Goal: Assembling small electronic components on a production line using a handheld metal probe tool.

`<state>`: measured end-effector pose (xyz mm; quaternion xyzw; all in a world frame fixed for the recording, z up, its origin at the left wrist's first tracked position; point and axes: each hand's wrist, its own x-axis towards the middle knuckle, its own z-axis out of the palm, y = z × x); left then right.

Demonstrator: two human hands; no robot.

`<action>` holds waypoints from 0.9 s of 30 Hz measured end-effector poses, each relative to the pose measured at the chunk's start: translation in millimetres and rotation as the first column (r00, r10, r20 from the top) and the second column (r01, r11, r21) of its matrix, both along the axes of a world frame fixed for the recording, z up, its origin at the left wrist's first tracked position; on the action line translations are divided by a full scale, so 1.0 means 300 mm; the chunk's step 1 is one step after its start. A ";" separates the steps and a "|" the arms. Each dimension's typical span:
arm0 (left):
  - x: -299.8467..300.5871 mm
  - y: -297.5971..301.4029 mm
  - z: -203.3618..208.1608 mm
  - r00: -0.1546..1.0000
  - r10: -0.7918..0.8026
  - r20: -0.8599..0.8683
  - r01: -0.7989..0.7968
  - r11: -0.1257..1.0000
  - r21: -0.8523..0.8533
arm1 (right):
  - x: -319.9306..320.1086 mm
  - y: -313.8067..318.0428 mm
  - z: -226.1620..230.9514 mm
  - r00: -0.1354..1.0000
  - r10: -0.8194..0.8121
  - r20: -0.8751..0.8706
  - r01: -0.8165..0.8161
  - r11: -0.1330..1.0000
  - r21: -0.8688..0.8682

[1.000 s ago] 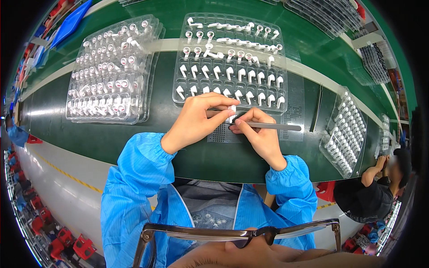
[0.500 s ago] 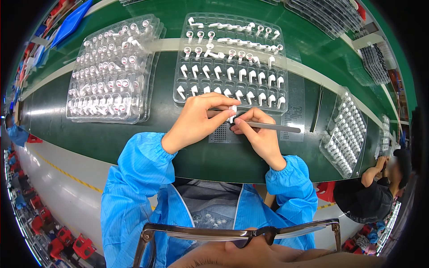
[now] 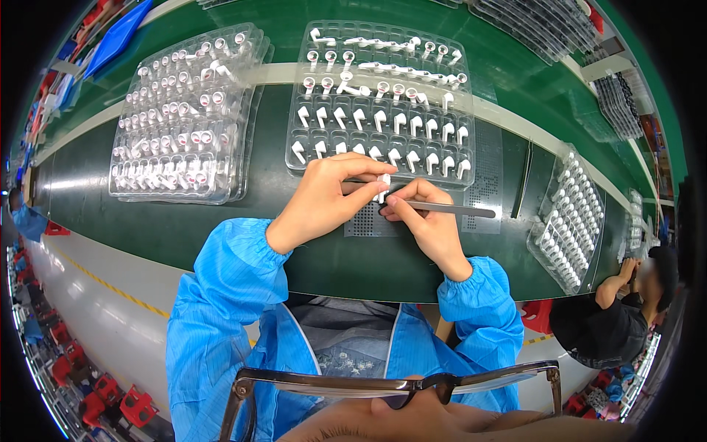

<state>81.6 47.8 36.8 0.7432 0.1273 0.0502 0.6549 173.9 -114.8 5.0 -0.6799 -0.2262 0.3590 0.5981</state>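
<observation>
My left hand (image 3: 330,193) pinches a white earbud (image 3: 384,184) with a short stem between thumb and fingers. Close beside it, my right hand (image 3: 427,214) is closed round a pair of grey tweezers (image 3: 464,211), whose handle sticks out to the right. The tweezer tips meet the lower end of the earbud, and my fingers partly hide that spot. Just beyond both hands lies a clear plastic tray (image 3: 293,173) with rows of white earbuds. Under my hands is a thin sheet with small dark dots (image 3: 366,223), partly covered.
A stack of clear trays (image 3: 236,193) with earbuds stands at left. Another filled tray (image 3: 549,269) lies at right, near a dark thin rod (image 3: 523,179). More stacked trays (image 3: 536,28) sit at the far right. A person in black (image 3: 600,324) sits at the right.
</observation>
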 end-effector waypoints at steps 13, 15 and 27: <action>0.001 -0.003 0.002 1.000 -0.005 0.005 0.005 1.000 0.007 | -0.002 0.000 0.006 1.000 0.009 -0.027 -0.008 1.000 0.018; -0.001 -0.004 0.002 1.000 -0.010 0.001 0.010 1.000 0.013 | 0.002 -0.002 0.013 0.999 0.025 -0.041 -0.025 1.000 0.005; -0.002 -0.003 0.001 1.000 -0.019 0.008 0.019 1.000 0.018 | -0.008 0.004 0.007 0.998 -0.013 -0.054 0.015 0.999 0.037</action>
